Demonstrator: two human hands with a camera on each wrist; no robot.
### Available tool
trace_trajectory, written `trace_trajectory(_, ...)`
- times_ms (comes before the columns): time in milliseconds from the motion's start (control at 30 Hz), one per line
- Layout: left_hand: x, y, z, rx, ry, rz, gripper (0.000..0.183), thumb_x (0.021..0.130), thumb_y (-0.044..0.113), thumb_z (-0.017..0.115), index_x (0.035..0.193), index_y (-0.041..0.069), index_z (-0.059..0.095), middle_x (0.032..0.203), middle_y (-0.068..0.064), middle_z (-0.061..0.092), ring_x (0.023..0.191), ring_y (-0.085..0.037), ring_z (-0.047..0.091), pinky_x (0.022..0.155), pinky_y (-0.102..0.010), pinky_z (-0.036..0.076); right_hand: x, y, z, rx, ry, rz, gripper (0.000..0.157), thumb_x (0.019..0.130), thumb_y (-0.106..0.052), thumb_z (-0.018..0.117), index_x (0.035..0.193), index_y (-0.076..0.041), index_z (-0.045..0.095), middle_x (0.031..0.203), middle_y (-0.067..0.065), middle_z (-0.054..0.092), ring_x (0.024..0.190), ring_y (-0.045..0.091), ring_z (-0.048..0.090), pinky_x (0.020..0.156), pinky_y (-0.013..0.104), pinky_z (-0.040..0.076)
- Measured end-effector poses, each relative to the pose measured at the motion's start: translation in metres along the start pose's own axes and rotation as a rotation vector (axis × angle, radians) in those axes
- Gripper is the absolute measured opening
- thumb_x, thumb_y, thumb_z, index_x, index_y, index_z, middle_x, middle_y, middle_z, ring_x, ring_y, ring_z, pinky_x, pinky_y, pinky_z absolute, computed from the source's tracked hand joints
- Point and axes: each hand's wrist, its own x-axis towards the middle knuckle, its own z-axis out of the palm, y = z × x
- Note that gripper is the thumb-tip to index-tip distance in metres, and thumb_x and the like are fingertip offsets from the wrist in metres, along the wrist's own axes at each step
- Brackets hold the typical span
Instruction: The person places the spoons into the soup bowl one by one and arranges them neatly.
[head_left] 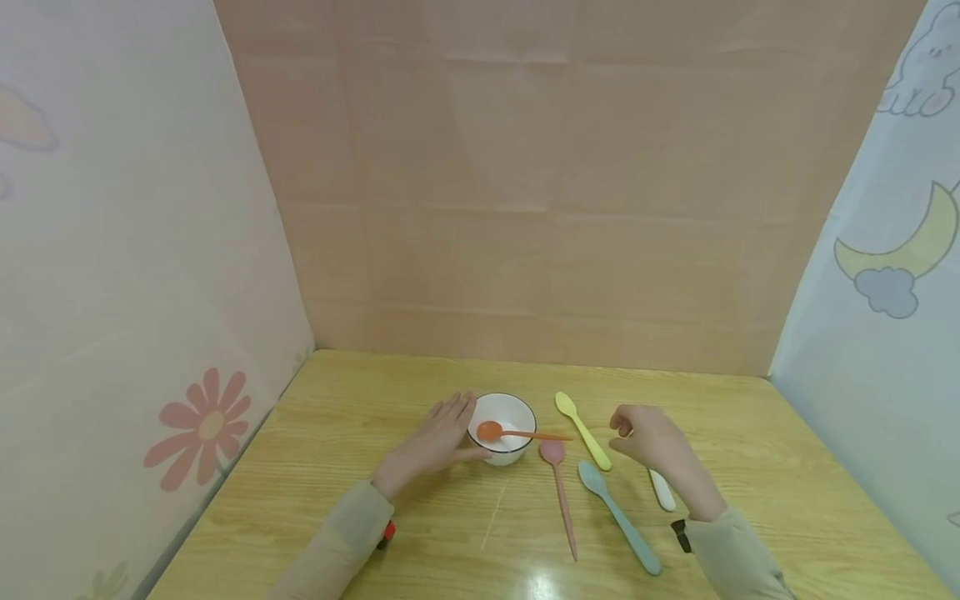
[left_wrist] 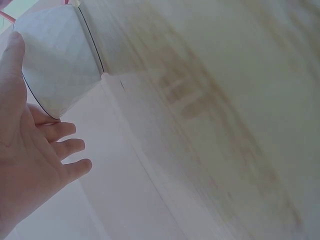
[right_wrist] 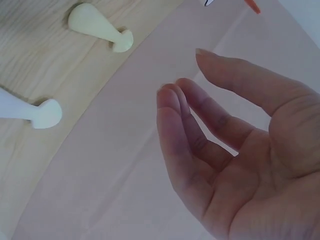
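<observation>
Left hand [head_left: 441, 439]: reaching forward, at the left side of the white bowl [head_left: 517, 410]; thumb along the near wall, fingers spread toward the far side — bowl held between.

Right hand [head_left: 651, 435]: raised above the table [head_left: 375, 379], right of the bowl; fingers loosely curled together, thumb apart, nothing held.

Orange spoon [head_left: 490, 431]: head inside the bowl, handle out over the right rim.

Yellow spoon [head_left: 585, 432], pink spoon [head_left: 562, 492], blue spoon [head_left: 619, 517]: lying between bowl and right arm.

White spoon [head_left: 662, 490]: near the right hand — partly hidden by hand and forearm.
</observation>
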Motion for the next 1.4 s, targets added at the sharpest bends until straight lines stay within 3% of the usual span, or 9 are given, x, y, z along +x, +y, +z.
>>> trace_trajectory(400, -0.001, -0.001, 0.0, 0.001, -0.011, -0.005, 0.101, 0.09, 0.062, 0.059, 0.156, -0.004, 0.02, 0.164, -0.022, 0.021, 0.153, -0.04, 0.02, 0.122, -0.058, 0.022, -0.013, 0.023, 0.003, 0.033, 0.034, 0.017, 0.025, 0.081, -0.009, 0.075, 0.099, 0.005, 0.066, 0.086, 0.011, 0.069, 0.079, 0.023, 0.066, 0.068, 0.039, 0.056)
trace_trajectory(867, -0.002, 0.001, -0.001, 0.006, 0.005, 0.01, 0.099, 0.091, 0.06, 0.06, 0.155, -0.006, 0.023, 0.163, -0.023, 0.024, 0.152, -0.041, 0.023, 0.121, -0.059, 0.025, -0.024, 0.044, 0.008, 0.067, 0.005, 0.13, 0.032, 0.083, -0.012, 0.075, 0.105, 0.008, 0.065, 0.089, 0.013, 0.069, 0.08, 0.024, 0.065, 0.068, 0.04, 0.054)
trace_trajectory(1400, 0.0, -0.001, -0.001, 0.015, 0.018, 0.024, 0.1, 0.091, 0.061, 0.059, 0.154, -0.006, 0.023, 0.162, -0.024, 0.026, 0.151, -0.042, 0.025, 0.12, -0.058, 0.027, -0.035, 0.065, 0.015, 0.043, 0.003, 0.157, 0.04, 0.08, -0.014, 0.076, 0.106, 0.014, 0.063, 0.087, 0.015, 0.069, 0.079, 0.025, 0.065, 0.069, 0.043, 0.056)
